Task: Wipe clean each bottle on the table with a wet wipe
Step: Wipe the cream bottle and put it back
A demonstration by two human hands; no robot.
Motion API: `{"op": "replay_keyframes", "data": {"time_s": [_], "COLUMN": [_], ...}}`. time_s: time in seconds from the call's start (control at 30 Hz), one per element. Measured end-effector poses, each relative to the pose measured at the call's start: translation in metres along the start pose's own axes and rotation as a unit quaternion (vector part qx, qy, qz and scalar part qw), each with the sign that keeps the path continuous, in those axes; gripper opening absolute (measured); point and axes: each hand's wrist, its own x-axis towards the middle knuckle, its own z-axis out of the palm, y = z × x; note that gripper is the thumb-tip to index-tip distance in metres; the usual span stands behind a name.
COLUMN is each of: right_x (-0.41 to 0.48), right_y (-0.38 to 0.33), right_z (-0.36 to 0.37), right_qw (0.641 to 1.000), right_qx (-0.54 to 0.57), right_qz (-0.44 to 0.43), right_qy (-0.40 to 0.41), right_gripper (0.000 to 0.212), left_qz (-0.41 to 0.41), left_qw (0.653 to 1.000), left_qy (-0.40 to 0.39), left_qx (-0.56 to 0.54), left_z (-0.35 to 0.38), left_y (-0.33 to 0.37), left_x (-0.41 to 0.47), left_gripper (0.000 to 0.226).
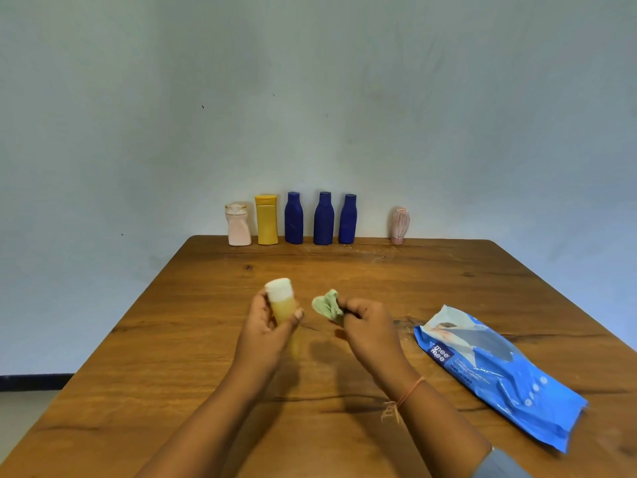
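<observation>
1. Plainly, in the head view we are in the middle of the job: the left hand [265, 326] holds a small yellow bottle [282, 301] with a white cap up off the worktop [206, 339], near the centre.
2. We cannot tell from here which bottles are already clean. Six stand in a row at the far edge against the wall: a pale pink bottle [238, 225], a tall yellow bottle [266, 220], three blue bottles [323, 219], and a ribbed pink bottle [400, 225] set well apart on the right.
3. We judge that the bottle in hand is the one being wiped now, and that some of the far row may remain.
4. The left hand's fingers [297, 315] are curled round the lower body of the small bottle, with the cap pointing up and away.
5. The right hand [368, 329] pinches a crumpled greenish wet wipe [329, 305] at its fingertips. The wipe is just beside the bottle, apart from it and not touching.
6. A blue pack of wet wipes [499, 370] lies flat on the near right of the worktop.
</observation>
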Motion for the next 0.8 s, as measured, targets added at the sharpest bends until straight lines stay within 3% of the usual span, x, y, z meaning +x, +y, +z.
{"op": "replay_keyframes", "data": {"time_s": [0.1,0.2,0.33,0.43,0.57,0.67,0.73,0.8], "right_x": [-0.001,-0.002,-0.010,-0.010,-0.004,-0.005,-0.005,-0.003], "right_y": [0.005,0.003,-0.007,-0.011,-0.009,-0.008,-0.008,-0.010], "right_z": [-0.001,0.003,0.011,0.013,0.006,0.002,0.003,0.003], "right_qw": [0.965,0.923,0.866,0.856,0.932,0.994,0.991,0.972], "right_qx": [0.203,0.298,0.388,0.426,0.302,0.071,-0.070,-0.135], "right_qz": [0.163,0.231,0.260,0.241,0.167,0.033,-0.094,-0.178], "right_qy": [-0.030,-0.076,-0.179,-0.166,-0.110,-0.081,-0.067,-0.071], "right_gripper": [0.036,0.029,0.021,0.016,0.016,0.014,0.014,0.024], "left_qz": [-0.084,-0.109,-0.120,-0.096,-0.047,-0.020,0.000,0.020], "left_qw": [0.976,0.947,0.940,0.971,0.997,0.958,0.934,0.931], "left_qy": [0.037,0.048,0.042,0.021,-0.007,-0.066,-0.111,-0.124], "left_qx": [-0.196,-0.297,-0.317,-0.217,0.066,0.277,0.339,0.343], "left_z": [-0.006,-0.009,-0.009,-0.013,-0.024,-0.028,-0.027,-0.023], "left_y": [0.006,0.007,0.003,0.001,0.006,0.012,0.013,0.012], "left_x": [0.011,0.018,0.017,0.013,0.009,0.010,0.010,0.008], "left_gripper": [0.062,0.071,0.060,0.056,0.051,0.044,0.036,0.026]}}
